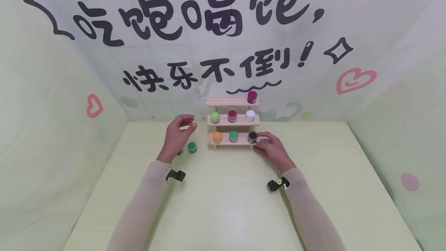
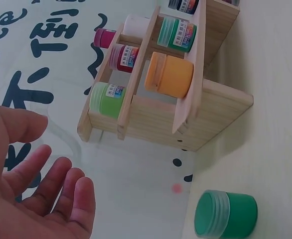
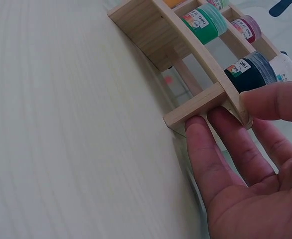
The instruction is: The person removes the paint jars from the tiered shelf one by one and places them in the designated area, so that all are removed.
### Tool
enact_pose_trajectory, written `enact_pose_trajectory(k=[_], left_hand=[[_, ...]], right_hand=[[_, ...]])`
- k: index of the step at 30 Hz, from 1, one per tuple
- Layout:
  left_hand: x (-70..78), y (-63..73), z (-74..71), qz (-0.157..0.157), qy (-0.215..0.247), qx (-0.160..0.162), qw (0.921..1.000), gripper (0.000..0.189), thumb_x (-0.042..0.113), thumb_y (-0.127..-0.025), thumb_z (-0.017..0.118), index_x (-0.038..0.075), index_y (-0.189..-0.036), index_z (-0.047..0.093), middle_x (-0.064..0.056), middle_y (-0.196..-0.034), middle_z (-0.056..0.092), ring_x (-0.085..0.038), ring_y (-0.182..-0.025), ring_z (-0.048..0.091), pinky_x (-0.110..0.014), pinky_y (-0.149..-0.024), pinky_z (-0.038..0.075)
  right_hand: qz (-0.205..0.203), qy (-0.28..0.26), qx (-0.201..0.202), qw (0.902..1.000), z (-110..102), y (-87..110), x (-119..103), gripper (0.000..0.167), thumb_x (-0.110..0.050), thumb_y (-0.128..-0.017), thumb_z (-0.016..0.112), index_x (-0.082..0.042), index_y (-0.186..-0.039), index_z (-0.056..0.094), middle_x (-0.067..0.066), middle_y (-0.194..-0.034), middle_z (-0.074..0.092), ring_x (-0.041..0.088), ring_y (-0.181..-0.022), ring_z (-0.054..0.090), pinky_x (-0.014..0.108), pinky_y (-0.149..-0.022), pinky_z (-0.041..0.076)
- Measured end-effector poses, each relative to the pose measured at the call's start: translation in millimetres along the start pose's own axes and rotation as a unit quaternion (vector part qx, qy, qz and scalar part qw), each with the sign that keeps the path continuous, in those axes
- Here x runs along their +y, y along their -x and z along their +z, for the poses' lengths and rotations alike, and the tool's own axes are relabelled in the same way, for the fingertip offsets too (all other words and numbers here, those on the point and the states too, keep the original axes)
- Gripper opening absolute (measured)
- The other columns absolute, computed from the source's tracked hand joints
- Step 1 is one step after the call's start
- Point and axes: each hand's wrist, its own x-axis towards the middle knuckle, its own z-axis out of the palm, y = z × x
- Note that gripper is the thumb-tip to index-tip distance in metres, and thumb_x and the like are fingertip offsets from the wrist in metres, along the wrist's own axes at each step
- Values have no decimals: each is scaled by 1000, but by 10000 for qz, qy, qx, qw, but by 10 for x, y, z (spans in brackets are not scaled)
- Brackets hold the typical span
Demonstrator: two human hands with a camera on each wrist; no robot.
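Note:
A three-tier wooden rack [image 1: 226,101] carries small paint jars. My right hand [image 1: 274,151] grips the right end of its bottom tier, thumb above and fingers beneath the board [image 3: 208,64]. Beside that thumb sits a black jar [image 3: 250,72]; a green jar [image 1: 233,136] and an orange jar [image 1: 217,138] share its tier. On the middle tier stand light green [image 1: 215,117], dark red [image 1: 232,116] and white [image 1: 250,116] jars. A magenta jar [image 1: 252,97] is at the top right. Left of the rack, my left hand [image 1: 177,134] hovers with loosely bent fingers, holding nothing.
Another green jar [image 1: 192,147] stands on the pale table [image 1: 223,196], left of the rack. A dark jar [image 1: 179,152] beside it is mostly hidden by my left wrist. A printed cloth [image 1: 167,57] hangs behind the rack.

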Motion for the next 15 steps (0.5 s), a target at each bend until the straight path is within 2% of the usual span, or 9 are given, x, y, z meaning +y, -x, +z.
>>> enact_pose_trajectory(k=[10, 15], left_hand=[[239, -172, 212, 310, 268, -39, 9991, 36, 19, -99, 74, 6, -132, 66, -17, -133, 69, -26, -118, 67, -44, -103, 60], [333, -230, 320, 459, 477, -64, 9978, 34, 14, -97, 74, 5, -129, 67, -16, -129, 71, -27, -114, 67, -45, -102, 61]], right_hand=[[73, -5, 64, 10000, 11, 4, -18, 41, -2, -102, 59, -8, -142, 57, 13, -118, 75, 18, -108, 74, 31, -97, 63], [73, -35, 55, 10000, 22, 9, -24, 41, -2, -101, 59, -8, -142, 58, 12, -118, 75, 18, -108, 74, 30, -97, 63]])
